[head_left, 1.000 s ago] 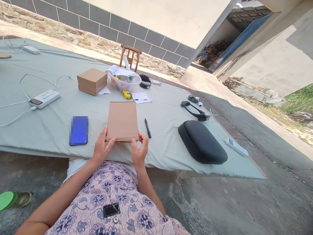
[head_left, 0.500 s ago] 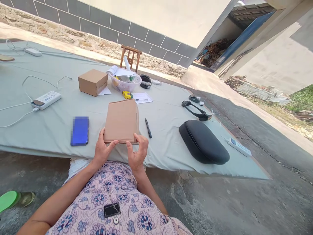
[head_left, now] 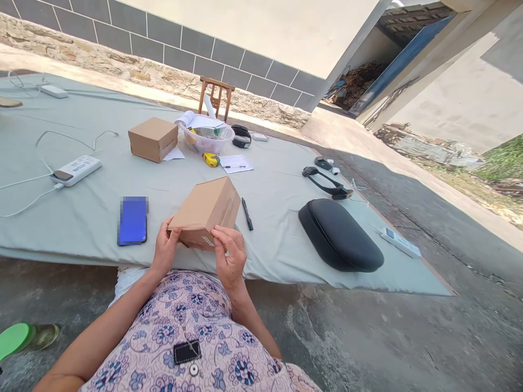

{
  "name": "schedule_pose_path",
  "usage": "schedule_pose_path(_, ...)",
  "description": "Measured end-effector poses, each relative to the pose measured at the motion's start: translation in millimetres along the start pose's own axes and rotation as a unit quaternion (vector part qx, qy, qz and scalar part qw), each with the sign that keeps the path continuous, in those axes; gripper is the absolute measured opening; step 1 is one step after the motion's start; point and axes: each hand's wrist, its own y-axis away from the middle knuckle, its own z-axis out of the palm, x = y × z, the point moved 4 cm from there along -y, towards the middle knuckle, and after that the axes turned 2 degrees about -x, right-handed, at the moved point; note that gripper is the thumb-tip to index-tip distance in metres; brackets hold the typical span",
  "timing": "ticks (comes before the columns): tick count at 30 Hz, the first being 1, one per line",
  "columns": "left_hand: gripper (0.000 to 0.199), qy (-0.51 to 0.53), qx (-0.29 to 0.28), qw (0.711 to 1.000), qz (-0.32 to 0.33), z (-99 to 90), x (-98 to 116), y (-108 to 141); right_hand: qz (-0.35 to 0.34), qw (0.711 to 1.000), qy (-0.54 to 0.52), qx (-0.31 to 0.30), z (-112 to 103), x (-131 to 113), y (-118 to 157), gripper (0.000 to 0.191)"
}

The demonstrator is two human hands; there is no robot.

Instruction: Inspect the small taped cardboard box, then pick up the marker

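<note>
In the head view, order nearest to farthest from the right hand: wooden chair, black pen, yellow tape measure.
1. Black pen: just beyond the right hand.
2. Yellow tape measure: farther across the table, beyond the held box.
3. Wooden chair: past the table's far edge.

An outdoor yard (head_left: pixel 408 337) beside a building (head_left: pixel 281 32): grey-tiled wall (head_left: pixel 200 54) and stone base (head_left: pixel 261 110) beyond the right hand (head_left: pixel 231 257), sunlit concrete (head_left: pixel 355 133) and grass (head_left: pixel 506 166) farther to its right.

The head view looks forward and down across the table (head_left: pixel 273 218).
</note>
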Motion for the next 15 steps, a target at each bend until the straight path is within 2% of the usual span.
schedule_pose_path(9, 0.079, 0.007, 0.06, 0.998, -0.033, -11.7, -7.3, -3.4, -0.057, 0.993, -0.054, -0.089, 8.2, -3.0, 3.0, 0.043)
schedule_pose_path(11, 0.077, 0.011, 0.061, 0.998, -0.033, -12.4, -8.9, -4.1, -0.058, 0.993, -0.055, -0.089, 8.5, -2.6, 4.4, 0.044)
schedule_pose_path(15, 0.075, 0.022, 0.052, 0.997, -0.043, -10.9, -11.4, -4.1, -0.034, 0.998, -0.032, -0.052, 6.1, 1.3, 5.0, 0.039)
